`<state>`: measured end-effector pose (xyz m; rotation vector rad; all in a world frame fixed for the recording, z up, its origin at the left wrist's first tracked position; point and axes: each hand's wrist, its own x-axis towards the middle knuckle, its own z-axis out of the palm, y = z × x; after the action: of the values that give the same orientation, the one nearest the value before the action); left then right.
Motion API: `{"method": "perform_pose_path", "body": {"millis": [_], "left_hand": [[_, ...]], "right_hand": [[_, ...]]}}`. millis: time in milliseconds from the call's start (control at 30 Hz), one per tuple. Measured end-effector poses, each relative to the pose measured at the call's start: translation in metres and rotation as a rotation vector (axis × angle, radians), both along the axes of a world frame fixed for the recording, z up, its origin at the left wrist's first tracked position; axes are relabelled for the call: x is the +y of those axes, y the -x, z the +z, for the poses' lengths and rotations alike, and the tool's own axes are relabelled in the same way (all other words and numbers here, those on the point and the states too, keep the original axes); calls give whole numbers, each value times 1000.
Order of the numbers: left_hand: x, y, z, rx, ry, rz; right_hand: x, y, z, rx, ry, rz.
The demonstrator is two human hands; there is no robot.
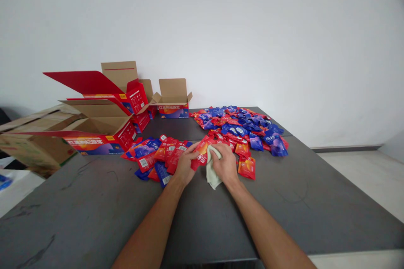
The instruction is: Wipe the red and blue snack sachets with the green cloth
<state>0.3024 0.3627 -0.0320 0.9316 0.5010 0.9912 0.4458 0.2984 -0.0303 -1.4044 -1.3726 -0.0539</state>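
Observation:
In front of me, my left hand (187,164) grips a red sachet (201,154) by its left side. My right hand (226,163) is closed around a pale green cloth (213,175), which touches the right part of that sachet and hangs down toward the table. To the left of my left hand lies a smaller heap of red and blue sachets (148,151). Behind and to the right of my right hand spreads a larger heap of red and blue sachets (233,122). One orange-red sachet (247,168) lies at that heap's near edge.
Open red printed boxes stand at the left, one in front (97,145), one behind it (135,98), and one at the back (173,111). Brown cartons (38,151) stand beyond the left edge of the dark table (94,218). A white wall (252,29) rises behind.

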Motion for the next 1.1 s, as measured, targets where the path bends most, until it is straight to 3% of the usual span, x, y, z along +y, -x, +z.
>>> {"method": "perform_pose_path", "body": {"millis": [167, 367, 733, 900, 1000, 1100], "left_hand": [[9, 2, -6, -42, 28, 163], [12, 4, -10, -19, 67, 311], [3, -8, -21, 213, -173, 64], [-1, -10, -13, 55, -67, 98], [-2, -7, -7, -30, -22, 26], [-2, -3, -7, 10, -21, -38]], "right_hand": [[0, 13, -3, -38, 71, 185], [-2, 10, 6, 104, 88, 7], [-3, 15, 4, 123, 40, 46], [-1, 16, -4, -6, 39, 128], [2, 18, -11, -86, 64, 181], [3, 19, -12, -106, 81, 191]]}}
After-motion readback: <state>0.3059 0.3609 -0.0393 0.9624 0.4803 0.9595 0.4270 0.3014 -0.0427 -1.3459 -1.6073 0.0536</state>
